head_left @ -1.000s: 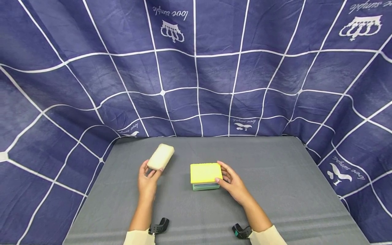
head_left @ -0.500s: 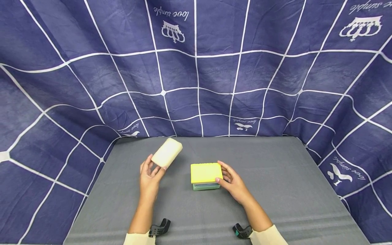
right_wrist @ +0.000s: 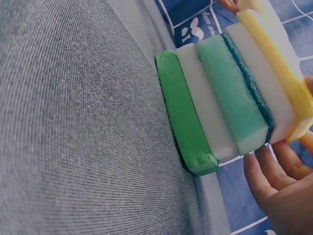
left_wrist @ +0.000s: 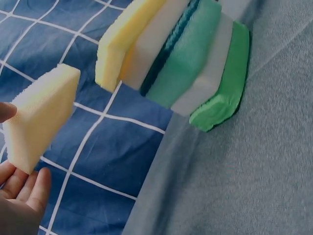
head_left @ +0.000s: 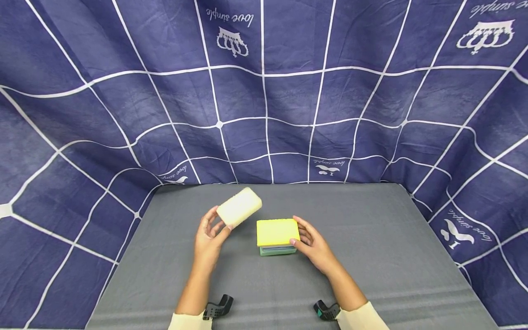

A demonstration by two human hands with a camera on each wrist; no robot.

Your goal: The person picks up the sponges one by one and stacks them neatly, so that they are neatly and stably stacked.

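A pale cream sponge [head_left: 239, 207] is pinched at its near-left end by my left hand [head_left: 209, 243]. It is tilted and in the air, left of a sponge stack; the left wrist view shows thumb and fingers on opposite sides of this sponge [left_wrist: 41, 115]. On top of the stack is a yellow sponge [head_left: 277, 232], with my right hand [head_left: 319, 252] gripping its right end between thumb and fingers. In the right wrist view, a white sponge [right_wrist: 259, 81], a teal sponge [right_wrist: 232, 95] with a dark scouring layer, another white sponge [right_wrist: 205, 103] and a green block [right_wrist: 183, 110] lie below it.
The stack stands on a grey cloth-covered table [head_left: 371, 256]. Blue curtains [head_left: 288, 96] with white grid lines hang behind and at both sides. A black wrist strap [head_left: 218, 307] sits by the left cuff, another strap [head_left: 326, 311] by the right.
My left hand has carried the cream sponge rightward toward the stack, turning it flatter across the view. My right hand and the stack have stayed in place.
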